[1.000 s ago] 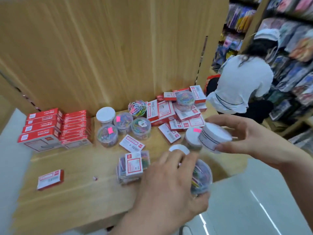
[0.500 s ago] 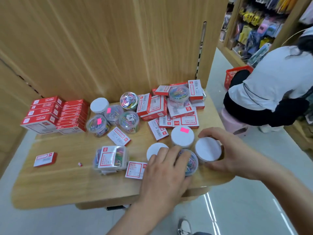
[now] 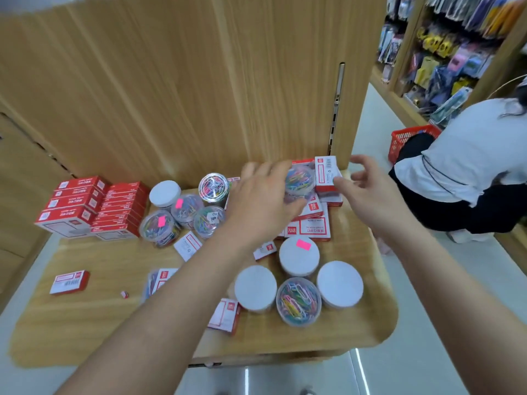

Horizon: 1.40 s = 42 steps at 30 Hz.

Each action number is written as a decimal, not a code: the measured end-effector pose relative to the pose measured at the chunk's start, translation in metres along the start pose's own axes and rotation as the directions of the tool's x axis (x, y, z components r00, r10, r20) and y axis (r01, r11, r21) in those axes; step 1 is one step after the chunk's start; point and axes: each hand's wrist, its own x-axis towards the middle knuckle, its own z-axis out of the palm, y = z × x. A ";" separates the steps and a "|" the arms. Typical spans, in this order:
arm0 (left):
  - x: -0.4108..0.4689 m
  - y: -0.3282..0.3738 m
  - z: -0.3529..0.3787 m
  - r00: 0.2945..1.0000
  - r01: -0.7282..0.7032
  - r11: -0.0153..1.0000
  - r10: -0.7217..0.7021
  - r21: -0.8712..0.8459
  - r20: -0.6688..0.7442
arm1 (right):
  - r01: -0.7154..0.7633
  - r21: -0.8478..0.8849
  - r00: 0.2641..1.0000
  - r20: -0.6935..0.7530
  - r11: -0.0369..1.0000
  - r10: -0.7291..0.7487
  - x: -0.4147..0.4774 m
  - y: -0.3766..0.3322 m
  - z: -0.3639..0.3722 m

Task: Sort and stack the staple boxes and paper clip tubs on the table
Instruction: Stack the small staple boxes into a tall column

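Observation:
My left hand (image 3: 262, 201) reaches over the loose pile of red-and-white staple boxes (image 3: 309, 228) at the back right, fingers spread against a clear tub of coloured paper clips (image 3: 302, 178) lying on that pile. My right hand (image 3: 368, 192) hovers open just right of an upright staple box (image 3: 328, 172) beside the tub, holding nothing. Near the front right edge stand three white-lidded tubs (image 3: 339, 283) and a clear-topped clip tub (image 3: 298, 300). More tubs (image 3: 186, 208) cluster at the back middle. Two neat stacks of staple boxes (image 3: 74, 206) sit at the back left.
A single staple box (image 3: 69, 282) lies at the front left, another (image 3: 224, 315) near my left forearm. A clear rectangular clip case (image 3: 155, 280) is partly hidden by that arm. A wooden panel (image 3: 199, 81) backs the table (image 3: 85, 332). A person (image 3: 470, 166) crouches at right by a red basket (image 3: 410, 138).
Both hands left the tubs at the front right edge and moved up to the pile at the back right. The tubs they held now stand on the table.

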 end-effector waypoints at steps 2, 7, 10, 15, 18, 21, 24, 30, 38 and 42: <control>0.021 0.004 0.009 0.996 -0.006 0.995 -0.004 0.099 0.093 | 0.010 -0.094 1.000 0.012 0.996 -0.009 0.018 0.001 0.006; 0.042 0.007 0.020 0.981 -0.043 0.992 0.020 0.118 0.191 | 0.021 -0.078 0.973 0.232 0.997 -0.003 0.043 0.007 0.012; 0.036 0.005 0.012 0.993 -0.068 0.995 0.061 0.071 0.098 | 0.016 -0.025 0.964 0.265 1.000 -0.009 0.048 0.008 0.011; -0.006 -0.012 -0.029 0.971 -0.136 0.989 0.121 0.063 0.206 | 0.010 -0.010 0.943 0.333 1.000 -0.006 0.048 0.006 0.001; -0.028 -0.024 -0.033 0.888 -0.220 0.955 0.112 0.197 0.446 | 0.005 0.009 0.942 0.336 1.000 -0.008 0.046 0.002 -0.003; -0.034 -0.029 -0.022 0.859 -0.205 0.967 0.103 0.153 0.501 | -0.036 0.051 0.922 0.387 0.998 0.013 0.048 0.001 -0.006; -0.029 -0.028 -0.025 0.830 -0.176 0.981 0.103 0.081 0.548 | -0.089 0.066 0.881 0.471 0.994 0.047 0.053 0.002 -0.009; -0.002 -0.006 -0.029 0.945 -0.217 0.974 0.193 0.063 0.264 | -0.009 0.157 0.907 0.418 0.988 -0.058 0.048 0.010 -0.008; 0.034 0.020 0.014 0.951 -0.286 0.862 0.202 0.418 0.232 | -0.045 0.307 0.981 0.192 0.951 -0.015 0.032 0.026 -0.014; 0.034 0.026 0.016 0.941 -0.320 0.803 0.210 0.503 0.264 | -0.240 0.404 0.936 0.337 0.883 0.100 0.024 0.036 -0.025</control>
